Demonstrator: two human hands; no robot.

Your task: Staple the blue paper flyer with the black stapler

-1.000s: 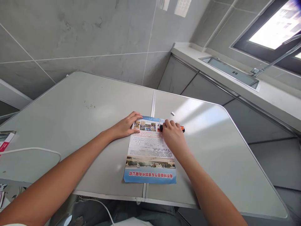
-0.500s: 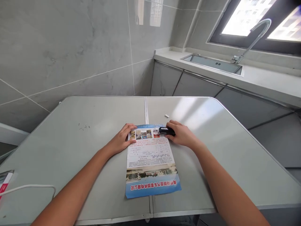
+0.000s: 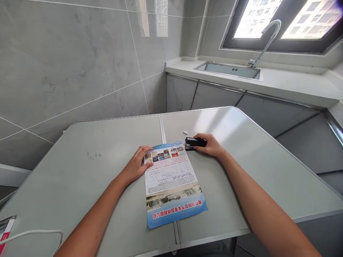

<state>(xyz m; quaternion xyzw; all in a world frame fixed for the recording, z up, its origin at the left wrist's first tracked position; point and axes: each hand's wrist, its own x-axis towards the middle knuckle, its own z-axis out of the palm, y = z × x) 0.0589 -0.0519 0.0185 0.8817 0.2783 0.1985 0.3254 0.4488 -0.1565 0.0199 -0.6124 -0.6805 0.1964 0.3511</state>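
Observation:
A printed flyer [image 3: 171, 178] with a blue band and red lettering lies on the table, its print upside down to me. At its upper left edge my left hand [image 3: 138, 162] grips the paper, thumb on top and fingers curled over the edge. My right hand [image 3: 210, 144] is closed round a black stapler [image 3: 195, 142] just off the flyer's upper right edge. The stapler's jaw faces left, its tip close to the paper; its top arm and base stand slightly apart. Just beyond it lies a small strip of staples [image 3: 185, 132].
The grey folding table [image 3: 112, 139] has a metal seam down its middle. Tiny dark bits [image 3: 93, 155] are scattered at the left. A white cable [image 3: 32, 232] and a red-and-white packet [image 3: 6, 230] sit at the near left. Beyond stand a counter, sink [image 3: 230, 71] and faucet [image 3: 272, 32].
The stapler in my right hand has moved right, off the flyer's printed pictures to beside its edge. My left hand keeps hold of the flyer. The camera view has turned slightly right.

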